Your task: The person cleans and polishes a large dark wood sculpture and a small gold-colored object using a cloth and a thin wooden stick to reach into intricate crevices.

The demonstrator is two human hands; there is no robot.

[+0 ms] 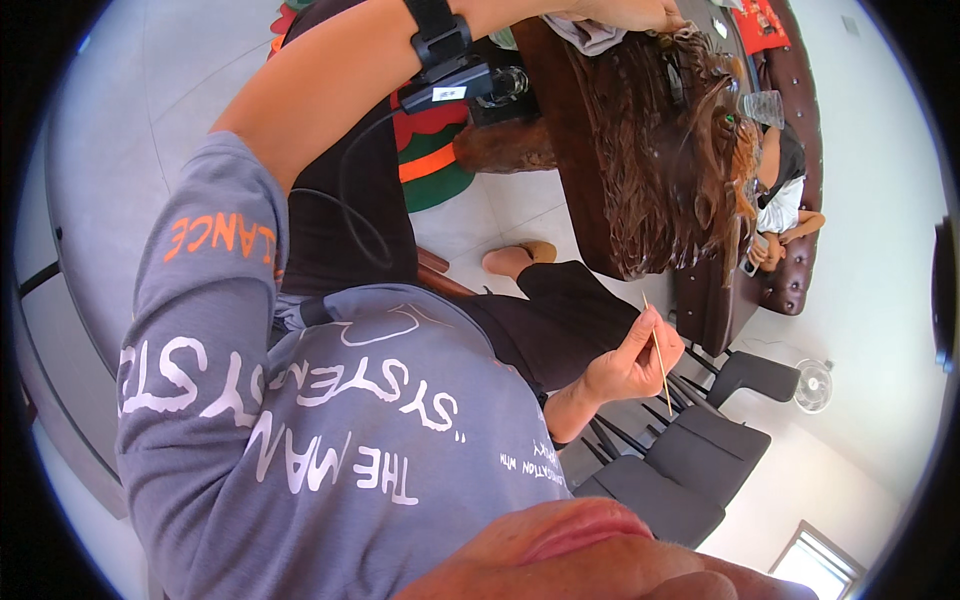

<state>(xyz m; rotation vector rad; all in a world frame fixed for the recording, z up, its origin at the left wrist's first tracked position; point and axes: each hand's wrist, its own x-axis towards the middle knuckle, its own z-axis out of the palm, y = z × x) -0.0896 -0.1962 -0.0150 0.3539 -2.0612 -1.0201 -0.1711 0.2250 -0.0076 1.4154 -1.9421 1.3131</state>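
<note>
My right hand [637, 358] holds a thin wooden stick, like a bamboo skewer [658, 352], between thumb and fingers, out in the air beside the table's near end. My left hand [630, 10] is at the top edge of the view and partly cut off. Its fingertips reach the dark carved wooden table [637, 172], whose surface is deeply grooved like root wood. A crumpled greyish cloth [592, 36] lies beneath that hand; whether the fingers grip anything is unclear. On my left wrist a black strap [439, 37] carries a black device [448, 88] with a cable.
A clear glass [763, 109] stands on the table's far side. Beyond, a person [780, 210] holding a phone is on a brown tufted sofa [791, 289]. Several grey chairs [709, 450] and a white fan [814, 386] are to the right. A colourful round stool [427, 157] sits by my legs.
</note>
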